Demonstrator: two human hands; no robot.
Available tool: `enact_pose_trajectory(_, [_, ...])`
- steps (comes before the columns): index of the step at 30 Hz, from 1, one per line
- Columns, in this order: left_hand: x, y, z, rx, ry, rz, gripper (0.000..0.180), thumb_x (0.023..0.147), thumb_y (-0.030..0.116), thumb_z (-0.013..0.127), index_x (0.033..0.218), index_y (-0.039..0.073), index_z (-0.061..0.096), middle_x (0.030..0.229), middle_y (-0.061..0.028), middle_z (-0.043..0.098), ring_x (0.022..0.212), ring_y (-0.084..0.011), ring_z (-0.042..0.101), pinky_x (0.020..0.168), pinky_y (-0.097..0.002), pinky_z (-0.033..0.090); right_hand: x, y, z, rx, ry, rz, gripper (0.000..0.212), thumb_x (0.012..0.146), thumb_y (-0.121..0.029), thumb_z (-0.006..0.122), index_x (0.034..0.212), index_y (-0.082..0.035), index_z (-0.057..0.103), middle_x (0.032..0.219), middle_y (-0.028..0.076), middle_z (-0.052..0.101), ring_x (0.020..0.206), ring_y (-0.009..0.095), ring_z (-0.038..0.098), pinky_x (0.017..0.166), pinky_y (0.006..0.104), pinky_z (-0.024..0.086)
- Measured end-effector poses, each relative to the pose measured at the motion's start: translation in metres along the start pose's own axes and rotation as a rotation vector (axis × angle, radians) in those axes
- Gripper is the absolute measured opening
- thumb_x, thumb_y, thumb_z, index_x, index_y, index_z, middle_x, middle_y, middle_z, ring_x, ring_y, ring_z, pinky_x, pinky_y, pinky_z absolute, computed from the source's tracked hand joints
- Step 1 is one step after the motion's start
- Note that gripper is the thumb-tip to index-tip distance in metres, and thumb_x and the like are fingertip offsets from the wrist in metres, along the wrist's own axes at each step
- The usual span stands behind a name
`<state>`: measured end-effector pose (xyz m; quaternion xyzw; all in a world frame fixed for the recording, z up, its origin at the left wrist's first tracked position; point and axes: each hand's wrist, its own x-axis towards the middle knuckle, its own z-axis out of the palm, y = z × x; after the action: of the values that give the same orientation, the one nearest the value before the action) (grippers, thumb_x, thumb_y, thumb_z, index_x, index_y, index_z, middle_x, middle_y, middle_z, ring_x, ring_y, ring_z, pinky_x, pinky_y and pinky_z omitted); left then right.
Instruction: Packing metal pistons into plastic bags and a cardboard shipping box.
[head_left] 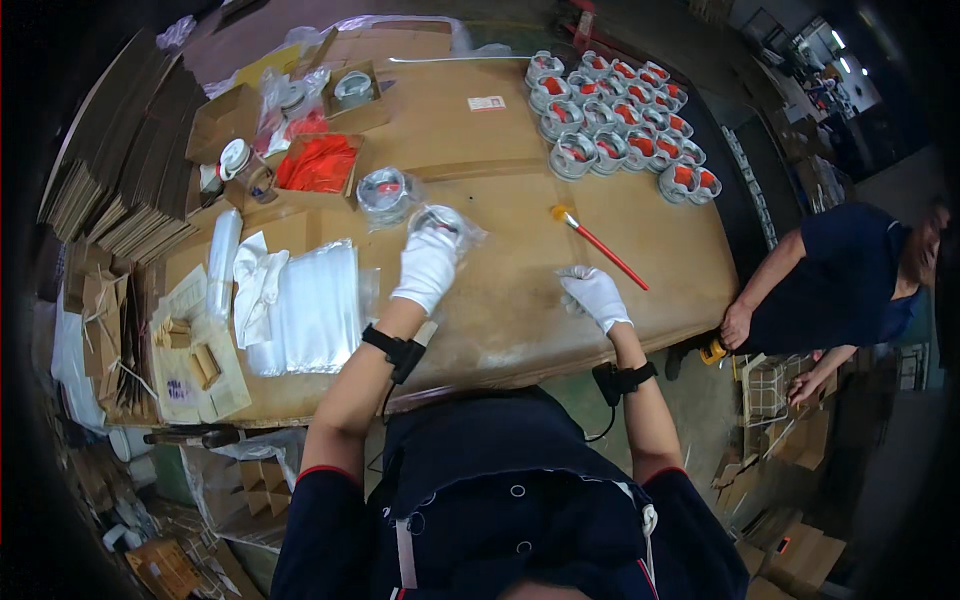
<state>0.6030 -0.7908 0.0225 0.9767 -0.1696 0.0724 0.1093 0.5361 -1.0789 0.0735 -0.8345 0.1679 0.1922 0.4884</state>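
Silvery ring fittings [627, 112] stand grouped far right, apparently done, while the left hand [427, 268] grips one bagged fitting [437, 217] centrally, another bagged piece [382, 193] lies left, seemingly pending, and the right hand's [597, 296] hold is unclear.

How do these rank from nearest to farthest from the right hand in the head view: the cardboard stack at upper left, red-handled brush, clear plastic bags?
1. Red-handled brush: just beyond the right hand.
2. Clear plastic bags: well to its left.
3. Cardboard stack: farthest left, toward the upper corner.
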Motion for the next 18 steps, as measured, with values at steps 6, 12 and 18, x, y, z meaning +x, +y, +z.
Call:
enact_pose_trajectory(6, [-0.047, -0.013, -0.05, -0.147, 0.118, -0.01, 0.05, 0.071, 0.004, 0.064, 0.119, -0.004, 0.051, 0.134, -0.0219, 0.044, 0.123, -0.036, 0.044, 0.102, -0.0396, 0.039, 0.072, -0.03, -0.045, -0.493, 0.41, -0.312, 0.032, 0.084, -0.028, 0.053, 0.104, -0.007, 0.066, 0.081, 0.021, 0.065, 0.078, 0.038, 0.063, 0.071, 0.0432, 0.051])
enact_pose_trajectory(12, [-0.15, -0.047, -0.025, 0.125, -0.134, -0.552, 0.046, 0.076, 0.012, 0.065, 0.119, -0.002, 0.053, 0.132, -0.0219, 0.046, 0.115, -0.0374, 0.05, 0.094, -0.041, 0.045, 0.172, -0.084, -0.064, -0.743, 0.699, -0.341, 0.025, 0.083, -0.031, 0.055, 0.089, -0.008, 0.063, 0.081, 0.018, 0.065, 0.079, 0.036, 0.065, 0.071, 0.0489, 0.051])
enact_pose_trajectory(18, [-0.228, -0.094, 0.01, 0.067, -0.125, -0.703, 0.025, 0.084, 0.017, 0.06, 0.105, 0.005, 0.061, 0.103, -0.0151, 0.063, 0.085, -0.0337, 0.062, 0.075, -0.0406, 0.052, 0.283, -0.073, -0.047, -1.064, 0.459, -0.106, 0.035, 0.084, -0.038, 0.054, 0.104, -0.012, 0.066, 0.097, 0.011, 0.068, 0.085, 0.031, 0.067, 0.075, 0.0407, 0.053])
